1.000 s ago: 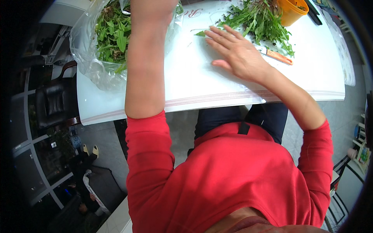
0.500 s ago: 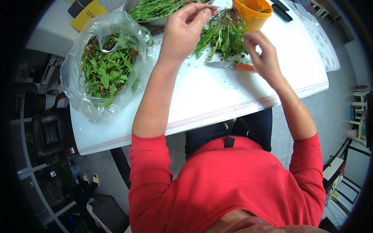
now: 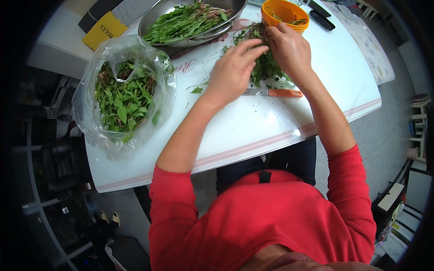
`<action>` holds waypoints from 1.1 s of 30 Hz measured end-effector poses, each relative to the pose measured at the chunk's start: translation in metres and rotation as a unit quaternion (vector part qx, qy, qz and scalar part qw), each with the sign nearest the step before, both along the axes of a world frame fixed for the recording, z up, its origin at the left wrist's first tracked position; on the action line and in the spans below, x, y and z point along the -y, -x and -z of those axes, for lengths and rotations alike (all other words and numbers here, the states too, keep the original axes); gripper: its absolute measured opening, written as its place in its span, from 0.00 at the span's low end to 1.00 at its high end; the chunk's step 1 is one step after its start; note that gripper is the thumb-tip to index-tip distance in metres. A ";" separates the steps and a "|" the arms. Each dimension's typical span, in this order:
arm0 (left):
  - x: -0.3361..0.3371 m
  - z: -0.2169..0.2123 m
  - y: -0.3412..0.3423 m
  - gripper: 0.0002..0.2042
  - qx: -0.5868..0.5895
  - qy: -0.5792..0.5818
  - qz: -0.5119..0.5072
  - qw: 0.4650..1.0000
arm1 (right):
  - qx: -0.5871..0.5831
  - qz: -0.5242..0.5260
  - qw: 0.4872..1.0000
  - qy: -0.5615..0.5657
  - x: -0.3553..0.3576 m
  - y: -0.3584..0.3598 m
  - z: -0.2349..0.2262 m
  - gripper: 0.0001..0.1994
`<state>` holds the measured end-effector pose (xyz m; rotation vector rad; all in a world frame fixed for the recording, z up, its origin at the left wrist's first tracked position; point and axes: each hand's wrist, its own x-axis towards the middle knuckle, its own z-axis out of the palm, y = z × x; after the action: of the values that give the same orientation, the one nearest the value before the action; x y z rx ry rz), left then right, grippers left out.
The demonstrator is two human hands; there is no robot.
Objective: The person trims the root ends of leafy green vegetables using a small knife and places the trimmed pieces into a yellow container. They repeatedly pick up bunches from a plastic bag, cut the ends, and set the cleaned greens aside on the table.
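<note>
A heap of leafy greens with brownish roots lies on the table between my hands. My left hand, slightly blurred, is over the heap's left side with its fingers stretched apart and nothing visible in them. At the root end, my right hand is closed, fingertips pressed together; what they pinch is hidden. A knife with an orange handle lies at the heap's near edge, its blade pointing left. Just beyond my right fingertips stands an orange tub with plant scraps inside.
At the left, an open clear plastic bag holds more rooted greens. A metal basin of greens with pinkish stems stands at the back. Leaf bits dot the white table. A black object lies behind the tub's right side.
My left hand has come down and nearer from beside the basin, and its pinch has opened. My right hand has moved up and left to the roots, its fingers closing.
</note>
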<state>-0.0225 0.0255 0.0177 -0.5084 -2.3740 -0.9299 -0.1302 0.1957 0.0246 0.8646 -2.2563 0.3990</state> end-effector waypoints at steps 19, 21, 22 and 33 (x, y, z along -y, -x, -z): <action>-0.001 0.020 0.001 0.15 0.008 0.110 -0.009 0.994 | 0.116 0.064 0.986 -0.101 0.009 0.019 0.028 0.10; 0.000 0.019 0.001 0.14 0.008 0.112 -0.011 0.994 | 0.122 0.067 0.985 -0.099 0.009 0.020 0.029 0.09; 0.001 0.017 0.002 0.14 0.014 0.100 -0.015 0.995 | 0.126 0.071 0.985 -0.096 0.009 0.020 0.029 0.09; 0.016 0.013 0.009 0.10 0.016 -0.075 -0.085 0.993 | 0.138 -0.014 0.989 0.057 -0.002 -0.006 0.011 0.06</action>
<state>-0.0318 0.0093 0.0047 -0.2309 -2.3114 -1.0349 -0.1247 0.1980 0.0135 0.8251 -2.4453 0.6901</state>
